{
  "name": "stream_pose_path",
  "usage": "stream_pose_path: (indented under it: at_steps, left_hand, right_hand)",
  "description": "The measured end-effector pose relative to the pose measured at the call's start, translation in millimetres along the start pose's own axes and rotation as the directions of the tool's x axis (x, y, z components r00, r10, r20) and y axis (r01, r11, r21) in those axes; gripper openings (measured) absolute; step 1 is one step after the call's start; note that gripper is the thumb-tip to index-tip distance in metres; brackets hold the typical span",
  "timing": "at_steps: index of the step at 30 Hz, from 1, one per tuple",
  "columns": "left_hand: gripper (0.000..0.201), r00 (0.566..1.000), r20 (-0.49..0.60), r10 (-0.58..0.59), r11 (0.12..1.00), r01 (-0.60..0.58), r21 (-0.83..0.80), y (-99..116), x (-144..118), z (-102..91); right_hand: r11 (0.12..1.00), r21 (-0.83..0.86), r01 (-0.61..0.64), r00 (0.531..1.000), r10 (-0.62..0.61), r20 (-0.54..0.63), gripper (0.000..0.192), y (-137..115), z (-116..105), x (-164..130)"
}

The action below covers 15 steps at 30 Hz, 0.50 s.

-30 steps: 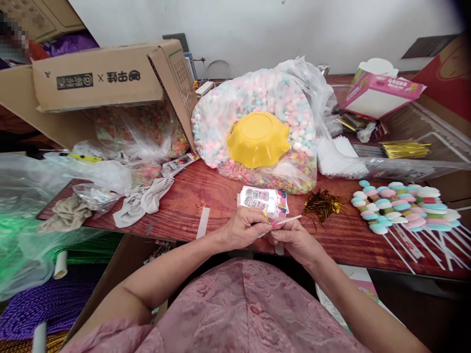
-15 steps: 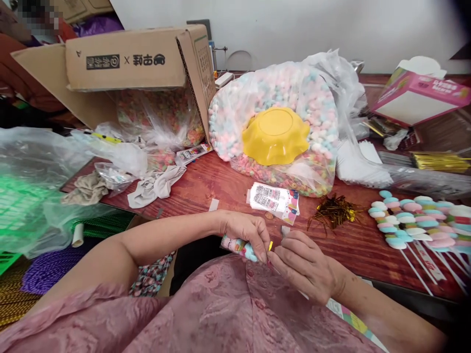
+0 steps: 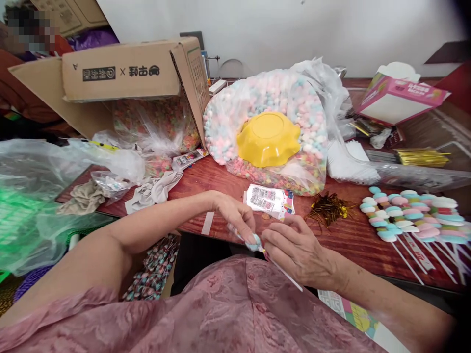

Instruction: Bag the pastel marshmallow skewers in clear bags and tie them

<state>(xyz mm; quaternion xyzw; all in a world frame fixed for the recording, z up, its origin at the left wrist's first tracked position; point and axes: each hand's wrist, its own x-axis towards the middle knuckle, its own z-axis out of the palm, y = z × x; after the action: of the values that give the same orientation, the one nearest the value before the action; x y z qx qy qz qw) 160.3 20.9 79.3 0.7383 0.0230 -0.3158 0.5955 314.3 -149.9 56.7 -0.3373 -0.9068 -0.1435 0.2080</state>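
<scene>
My left hand [image 3: 239,219] is closed around a wrapped marshmallow skewer [image 3: 253,242], which it partly covers. Pale blue marshmallow shows near the thumb. My right hand [image 3: 296,247] pinches the skewer's neck, where the wrapper gathers; its fingertips are partly hidden. From under that hand a white stick [image 3: 289,277] points down and to the right. Just beyond both hands lies a stack of printed wrappers [image 3: 270,200]. A tangled pile of gold twist ties [image 3: 329,208] is on the table, past my right hand.
Finished-looking marshmallow skewers [image 3: 415,215] lie at the right. An upturned yellow bowl [image 3: 270,139] rests on a big bag of marshmallows [image 3: 221,117]. At the left stand an open carton [image 3: 128,73] and crumpled cloth gloves [image 3: 154,191]. Another person [image 3: 25,93] is at the far left.
My hands have turned the skewer, and its white stick now shows below my right hand. The yellow piece seen at its neck is hidden now. The view has shifted slightly.
</scene>
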Motion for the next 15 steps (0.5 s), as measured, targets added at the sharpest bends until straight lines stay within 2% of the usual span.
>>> stream_pose_path:
  at_steps: [1,2,3,4,5,6,7,8,9,10,11,13,14,15]
  left_hand:
    - [0.021,0.99,-0.137,0.021,0.99,-0.002,0.142,11,-7,-0.3]
    - [0.017,0.948,-0.306,0.087,0.945,0.019,0.326,22,-13,3.5]
    - [0.014,0.863,-0.467,0.193,0.846,0.095,0.525,33,-16,11.2]
    - [0.012,0.742,-0.579,0.339,0.699,0.213,0.683,41,-16,21.9]
    - [0.014,0.672,-0.578,0.462,0.546,0.297,0.783,45,-14,33.9]
    - [0.017,0.658,-0.521,0.544,0.432,0.314,0.846,45,-9,45.5]
    - [0.018,0.678,-0.448,0.583,0.372,0.268,0.889,39,-3,54.8]
    - [0.017,0.683,-0.439,0.584,0.399,0.229,0.888,30,3,60.4]
    - [0.015,0.662,-0.504,0.555,0.515,0.202,0.833,18,9,61.9]
    - [0.013,0.62,-0.604,0.501,0.674,0.158,0.721,6,13,59.5]
    - [0.016,0.563,-0.704,0.433,0.81,0.099,0.577,-4,16,54.3]
    - [0.033,0.483,-0.797,0.364,0.911,-0.005,0.413,-18,17,41.9]
    - [0.038,0.417,-0.858,0.3,0.954,-0.12,0.275,-21,15,38.0]
    - [0.041,0.346,-0.914,0.21,0.964,-0.232,0.134,-22,12,37.3]
  right_hand:
    - [0.999,-0.029,-0.025,0.999,0.026,0.028,0.017,5,1,1]
    - [0.997,-0.048,-0.058,0.997,0.06,0.046,0.018,11,3,1]
    - [0.993,-0.048,-0.112,0.992,0.114,0.049,0.019,19,5,1]
    - [0.981,-0.018,-0.193,0.981,0.193,0.033,0.02,28,8,1]
    - [0.951,0.05,-0.306,0.952,0.306,0.001,0.021,36,10,2]
    - [0.885,0.165,-0.436,0.895,0.446,-0.025,0.021,43,11,3]
    - [0.77,0.319,-0.552,0.808,0.588,-0.023,0.021,47,12,4]
    - [0.613,0.489,-0.621,0.71,0.704,0.019,0.021,47,12,7]
    - [0.427,0.646,-0.633,0.626,0.773,0.103,0.02,43,12,10]
    - [0.237,0.767,-0.596,0.579,0.789,0.206,0.017,36,13,13]
    - [0.068,0.842,-0.535,0.574,0.761,0.303,0.015,27,15,18]
    - [-0.197,0.849,-0.49,0.612,0.615,0.496,0.013,9,24,29]
    - [-0.243,0.822,-0.515,0.629,0.545,0.554,0.013,3,30,35]
    - [-0.2,0.817,-0.541,0.611,0.574,0.546,0.014,0,38,41]
